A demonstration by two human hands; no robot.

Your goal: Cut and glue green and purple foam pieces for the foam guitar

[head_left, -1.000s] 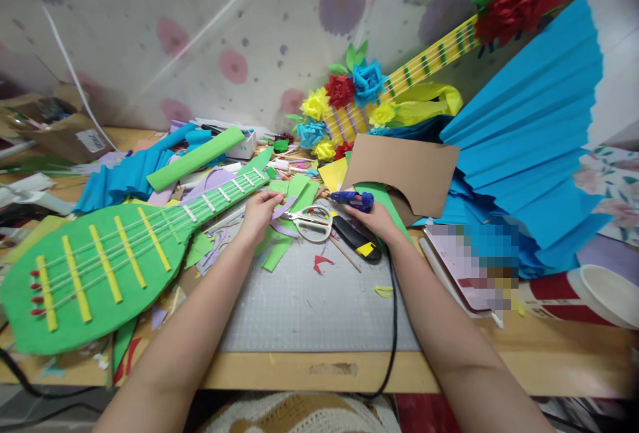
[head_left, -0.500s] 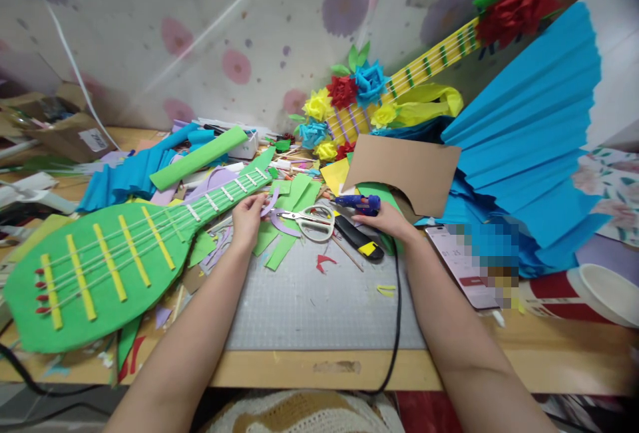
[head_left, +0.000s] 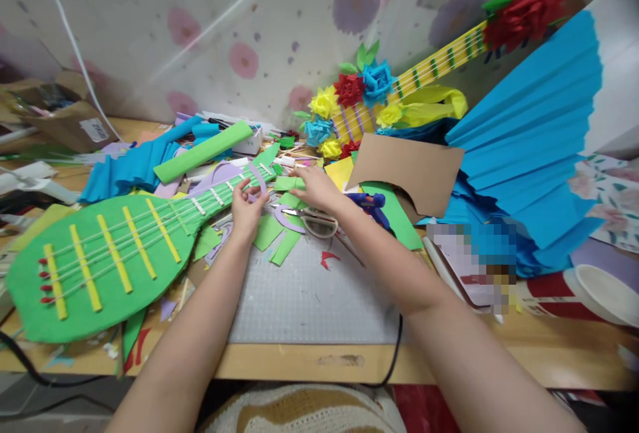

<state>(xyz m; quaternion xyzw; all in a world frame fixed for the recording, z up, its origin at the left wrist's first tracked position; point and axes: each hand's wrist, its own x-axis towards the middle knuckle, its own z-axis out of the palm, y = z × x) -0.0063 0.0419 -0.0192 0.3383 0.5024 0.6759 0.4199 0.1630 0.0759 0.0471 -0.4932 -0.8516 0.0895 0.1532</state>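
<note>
My left hand pinches a curved purple paper strip beside the neck of a green paper guitar with yellow frets. Further right, my right hand reaches over green paper scraps, its fingers on a green piece; whether it grips it is unclear. The blue glue gun lies free on the table right of that wrist. White-handled scissors rest under my right forearm on the grey cutting mat.
A brown cardboard sheet, a large blue pleated paper fan and a flower-decorated yellow guitar fill the back right. Blue and green crepe rolls lie at back left. A white cup stands far right. A black cord hangs over the table edge.
My right hand let go of the glue gun and moved left and forward onto the green scraps. My left hand lifted the purple strip slightly toward the guitar neck.
</note>
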